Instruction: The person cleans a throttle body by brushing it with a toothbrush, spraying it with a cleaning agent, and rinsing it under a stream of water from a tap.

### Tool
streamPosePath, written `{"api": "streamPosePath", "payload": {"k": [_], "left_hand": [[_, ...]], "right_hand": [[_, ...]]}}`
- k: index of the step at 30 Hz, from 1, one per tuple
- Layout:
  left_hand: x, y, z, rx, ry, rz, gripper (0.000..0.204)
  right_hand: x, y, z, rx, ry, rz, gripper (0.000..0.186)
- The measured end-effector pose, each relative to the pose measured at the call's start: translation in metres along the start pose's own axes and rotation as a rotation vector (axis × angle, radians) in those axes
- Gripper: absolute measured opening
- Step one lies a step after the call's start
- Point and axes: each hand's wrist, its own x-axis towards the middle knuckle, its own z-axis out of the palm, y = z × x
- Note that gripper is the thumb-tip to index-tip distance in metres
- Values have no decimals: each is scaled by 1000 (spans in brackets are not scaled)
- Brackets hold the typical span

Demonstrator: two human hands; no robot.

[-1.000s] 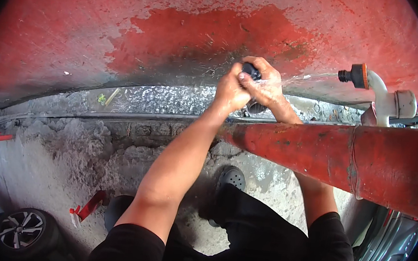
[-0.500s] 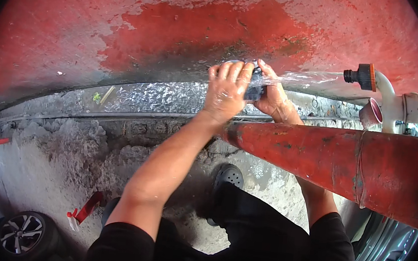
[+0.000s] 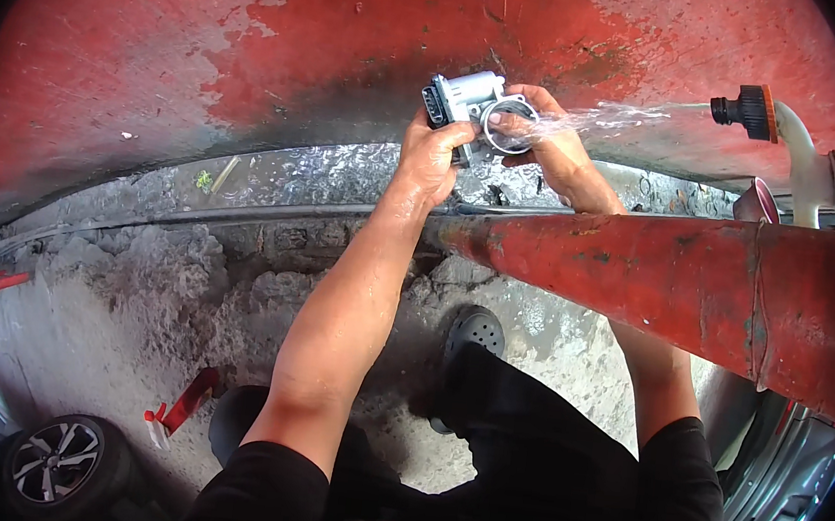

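Observation:
A silver metal housing (image 3: 472, 91) with a round bore and a black connector is held in both hands in front of the red wall. My left hand (image 3: 430, 157) grips its connector end from below, thumb across the body. My right hand (image 3: 560, 156) has fingers wrapped around the ringed end, partly hidden by splashes. A stream of water (image 3: 632, 115) from the black nozzle (image 3: 748, 112) on a white elbow fitting at right runs onto the part and my right hand.
A thick red pipe (image 3: 638, 272) crosses below my hands. The red wall (image 3: 258, 34) rises behind a wet gutter (image 3: 286, 167). A wheel (image 3: 57, 457) and red bracket (image 3: 187, 404) lie lower left. A car (image 3: 789, 477) stands lower right, near my feet and legs.
The held part is higher and turned, showing its silver body and round opening. My left fingers have moved from covering it to gripping its end. The pipe appears higher in view.

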Motion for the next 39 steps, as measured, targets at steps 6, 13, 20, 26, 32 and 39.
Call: {"api": "streamPosePath", "payload": {"k": [6, 13, 20, 26, 32, 39], "left_hand": [[-11, 12, 3, 12, -41, -33, 52], [-19, 24, 30, 44, -70, -163, 59], [-17, 14, 44, 896, 246, 384, 73], [-11, 20, 47, 1733, -22, 1202, 56], [-13, 29, 45, 1953, -401, 1353, 39], [3, 41, 68, 2065, -508, 1256, 41]], "right_hand": [[-3, 4, 4, 84, 10, 16, 45], [-6, 3, -16, -30, 23, -193, 50], [4, 27, -2, -258, 169, -246, 50], [-13, -12, -15, 967, -321, 76, 57], [31, 51, -21, 866, -112, 125, 20], [27, 45, -22, 939, -1, -323, 28]]}}
